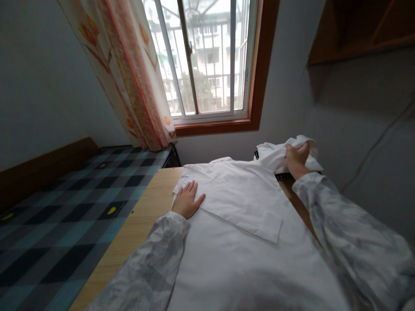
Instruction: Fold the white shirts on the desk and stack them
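A white long-sleeved shirt (236, 194) lies spread over a wooden board, its collar end toward the window. One sleeve (253, 222) is folded across the body, with the cuff near the right side. My left hand (188, 201) rests flat on the shirt's left edge, fingers stretched out. At the far right, my right hand (296, 159) grips the bunched other sleeve (275, 157), which extends out past the shirt's right shoulder. The fingertips of that hand are partly hidden by the cloth.
The pale wooden board (147, 207) shows along the left of the shirt. Beside it is a bed with a checked cover (81, 216). A window (207, 60) and a flowered curtain (129, 73) are ahead. A wooden shelf (359, 39) hangs at upper right, above a cable (372, 155).
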Available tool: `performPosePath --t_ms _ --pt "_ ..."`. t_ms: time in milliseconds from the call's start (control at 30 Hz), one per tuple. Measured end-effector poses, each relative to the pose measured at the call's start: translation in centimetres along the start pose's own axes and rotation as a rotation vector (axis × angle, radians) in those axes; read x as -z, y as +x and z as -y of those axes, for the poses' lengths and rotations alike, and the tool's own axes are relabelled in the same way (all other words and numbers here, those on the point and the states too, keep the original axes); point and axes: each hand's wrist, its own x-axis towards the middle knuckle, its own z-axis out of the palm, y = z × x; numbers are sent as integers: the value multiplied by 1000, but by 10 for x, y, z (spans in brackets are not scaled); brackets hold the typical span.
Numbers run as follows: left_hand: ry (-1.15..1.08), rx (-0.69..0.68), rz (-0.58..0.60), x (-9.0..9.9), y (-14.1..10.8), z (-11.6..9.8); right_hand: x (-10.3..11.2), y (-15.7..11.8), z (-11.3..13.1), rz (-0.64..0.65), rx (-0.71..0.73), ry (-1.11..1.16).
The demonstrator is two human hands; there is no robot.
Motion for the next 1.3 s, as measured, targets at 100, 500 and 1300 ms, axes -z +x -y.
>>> performPosePath --t_ms 100,500,1300 --pt "-3 -5 -21 -3 1 2 -4 -31 10 98 431 -240" --pt "-200 -3 -145 10 3 -3 8 -168 4 1275 950 -394" --pt "56 -507 11 63 49 -49 19 -162 -41 1087 731 -136"
